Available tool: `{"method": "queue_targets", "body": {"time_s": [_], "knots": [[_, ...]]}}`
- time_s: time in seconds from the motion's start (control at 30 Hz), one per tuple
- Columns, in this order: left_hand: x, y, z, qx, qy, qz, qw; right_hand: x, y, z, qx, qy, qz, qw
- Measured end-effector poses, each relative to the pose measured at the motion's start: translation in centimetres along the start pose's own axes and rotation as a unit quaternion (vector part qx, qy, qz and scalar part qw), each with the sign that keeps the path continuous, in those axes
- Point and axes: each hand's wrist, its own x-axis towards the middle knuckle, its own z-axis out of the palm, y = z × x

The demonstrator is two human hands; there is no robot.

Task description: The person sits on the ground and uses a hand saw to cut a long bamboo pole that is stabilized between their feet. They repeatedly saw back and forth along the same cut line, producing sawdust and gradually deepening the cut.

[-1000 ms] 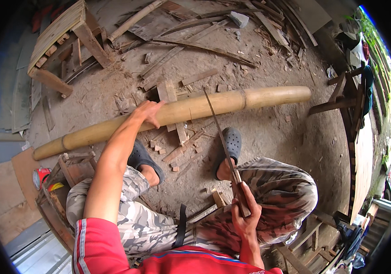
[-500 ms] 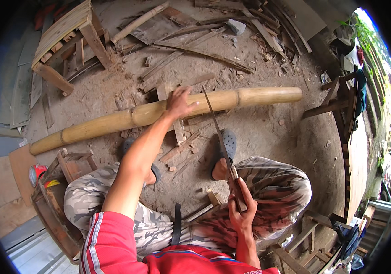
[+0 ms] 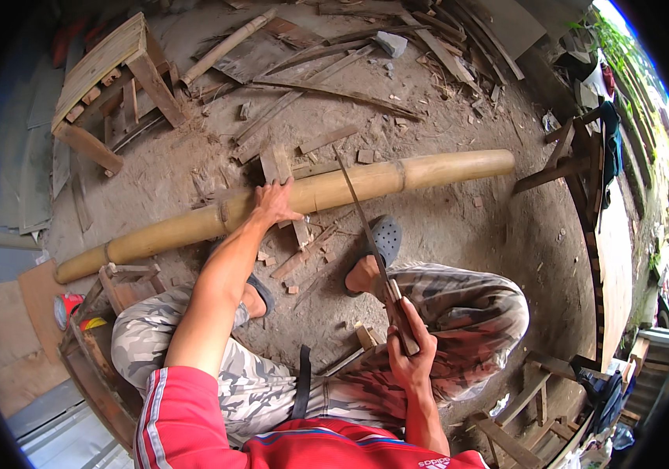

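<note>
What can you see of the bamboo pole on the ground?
The bamboo pole is one long, thick, pale yellow-tan culm with dark node rings. It lies flat on the dirt floor, slanting from lower left to upper right, resting across a short wood block. The left hand presses on its middle. The saw blade, held by the right hand, meets it right of that hand.

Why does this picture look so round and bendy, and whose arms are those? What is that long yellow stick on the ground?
A small wide camera on the person's head looks down, which bends straight edges. The arms belong to that person. The long yellow stick is a bamboo pole lying on the dirt ground, propped on a wood block. The left hand presses on the pole. The right hand grips the handle of a thin saw, whose blade reaches to the pole. Wood scraps lie around the person's feet.
</note>
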Motion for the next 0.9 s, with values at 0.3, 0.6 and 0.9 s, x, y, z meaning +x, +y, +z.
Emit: {"method": "queue_targets", "body": {"time_s": [0.3,0.6,0.9], "knots": [[1.2,0.8,-2.7,0.065,-0.012,-0.002,0.998,-0.5,-1.8,-0.4,0.069,0.001,0.023,0.997],[2.0,1.5,-4.8,0.104,-0.066,-0.002,0.992,-0.1,-2.9,-0.2,0.097,-0.017,0.031,0.995],[2.5,0.3,-3.8,-0.007,-0.018,0.006,1.000,0.4,-0.8,0.0,0.003,-0.041,0.045,0.998]]}}
